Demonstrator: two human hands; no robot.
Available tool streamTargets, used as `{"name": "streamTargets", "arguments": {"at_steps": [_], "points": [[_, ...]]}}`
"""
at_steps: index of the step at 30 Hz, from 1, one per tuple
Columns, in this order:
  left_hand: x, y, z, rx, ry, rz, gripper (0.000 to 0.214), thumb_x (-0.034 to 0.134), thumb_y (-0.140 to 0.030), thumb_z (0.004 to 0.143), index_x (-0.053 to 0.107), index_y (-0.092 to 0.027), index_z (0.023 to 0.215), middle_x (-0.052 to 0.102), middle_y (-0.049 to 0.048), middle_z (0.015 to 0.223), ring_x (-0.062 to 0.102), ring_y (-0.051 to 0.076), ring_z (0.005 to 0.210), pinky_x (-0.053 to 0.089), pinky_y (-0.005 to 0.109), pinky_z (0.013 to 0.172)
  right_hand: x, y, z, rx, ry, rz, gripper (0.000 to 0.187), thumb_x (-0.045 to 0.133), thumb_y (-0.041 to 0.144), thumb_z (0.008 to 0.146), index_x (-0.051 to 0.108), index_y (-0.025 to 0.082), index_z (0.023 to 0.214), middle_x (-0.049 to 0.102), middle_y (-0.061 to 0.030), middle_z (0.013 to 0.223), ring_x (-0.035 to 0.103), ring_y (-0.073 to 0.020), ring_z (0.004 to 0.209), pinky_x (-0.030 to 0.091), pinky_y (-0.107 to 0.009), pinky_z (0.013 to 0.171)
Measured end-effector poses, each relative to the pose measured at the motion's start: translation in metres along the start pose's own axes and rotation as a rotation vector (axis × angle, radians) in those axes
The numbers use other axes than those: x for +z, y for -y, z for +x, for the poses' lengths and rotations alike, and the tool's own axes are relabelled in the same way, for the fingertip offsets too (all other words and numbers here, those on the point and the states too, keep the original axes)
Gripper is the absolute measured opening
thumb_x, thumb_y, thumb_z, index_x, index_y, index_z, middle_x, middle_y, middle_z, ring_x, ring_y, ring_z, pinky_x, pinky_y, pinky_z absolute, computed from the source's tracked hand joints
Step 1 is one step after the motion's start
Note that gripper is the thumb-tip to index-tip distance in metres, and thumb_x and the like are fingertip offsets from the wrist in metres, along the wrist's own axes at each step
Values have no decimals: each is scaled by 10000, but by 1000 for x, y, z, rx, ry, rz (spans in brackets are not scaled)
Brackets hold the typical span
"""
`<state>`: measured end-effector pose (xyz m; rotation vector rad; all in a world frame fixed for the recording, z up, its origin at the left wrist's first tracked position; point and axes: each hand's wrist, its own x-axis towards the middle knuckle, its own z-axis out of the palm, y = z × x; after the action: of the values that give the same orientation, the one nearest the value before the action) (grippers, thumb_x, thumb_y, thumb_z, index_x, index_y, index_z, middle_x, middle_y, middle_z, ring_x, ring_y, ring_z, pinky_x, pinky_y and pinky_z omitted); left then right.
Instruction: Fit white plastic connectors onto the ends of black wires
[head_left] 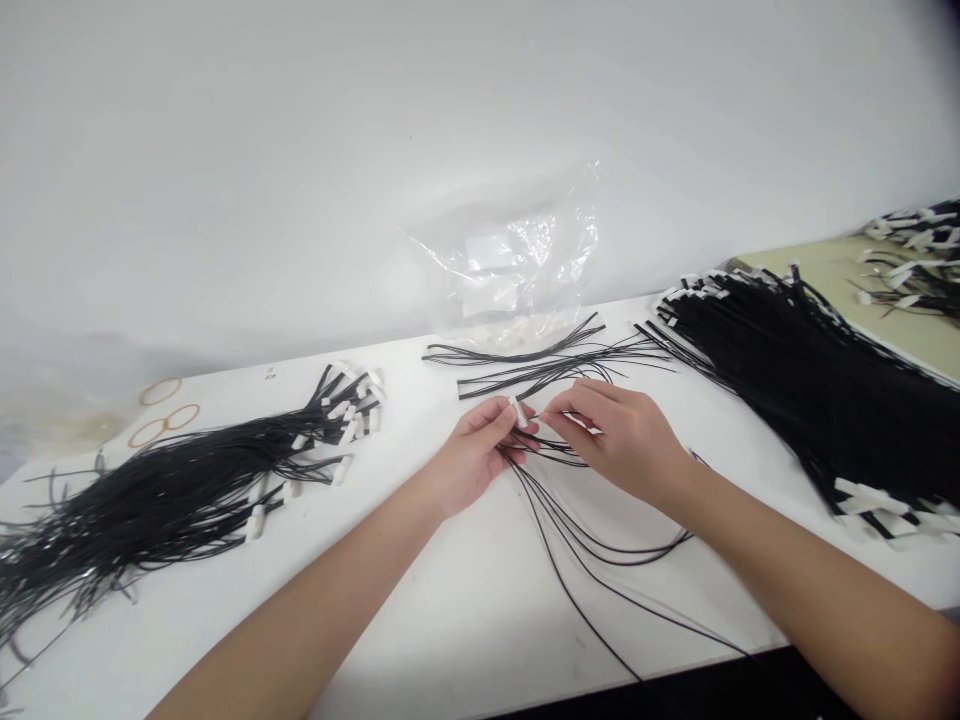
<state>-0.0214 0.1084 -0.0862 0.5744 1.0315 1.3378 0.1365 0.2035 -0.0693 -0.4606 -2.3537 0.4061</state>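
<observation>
My left hand (480, 450) is closed on a small white connector (519, 412), held upright between thumb and fingers. Several thin black wires (592, 565) run out from under that hand; some pass toward my right hand, others droop over the table to its front edge. Just right of the connector, the thumb and forefinger of my right hand (619, 430) are pinched together, and what lies between the fingertips is too small to make out. Behind both hands are loose bundles of black wires (517, 352) on the white table (450, 620).
At the left lies a heap of black wires with white connectors (187, 470), near several rubber bands (161, 391). A larger pile of black cables (810, 390) covers the right side, with more on a yellowish surface (832, 275). A clear plastic bag (517, 265) stands against the wall.
</observation>
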Motion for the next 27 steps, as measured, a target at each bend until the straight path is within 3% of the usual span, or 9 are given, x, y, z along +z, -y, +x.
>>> {"name": "streamTargets", "arguments": {"at_steps": [27], "points": [[-1,0,-1,10,17,-48,196,608,-345,793,590,-155,837,562,35,804,568,95,680,406,200,601,8,-1,-3,-85,-32,-59,131,492,196,854,579,173,759,557,24,649,437,-41,544,302,-169,499]]}}
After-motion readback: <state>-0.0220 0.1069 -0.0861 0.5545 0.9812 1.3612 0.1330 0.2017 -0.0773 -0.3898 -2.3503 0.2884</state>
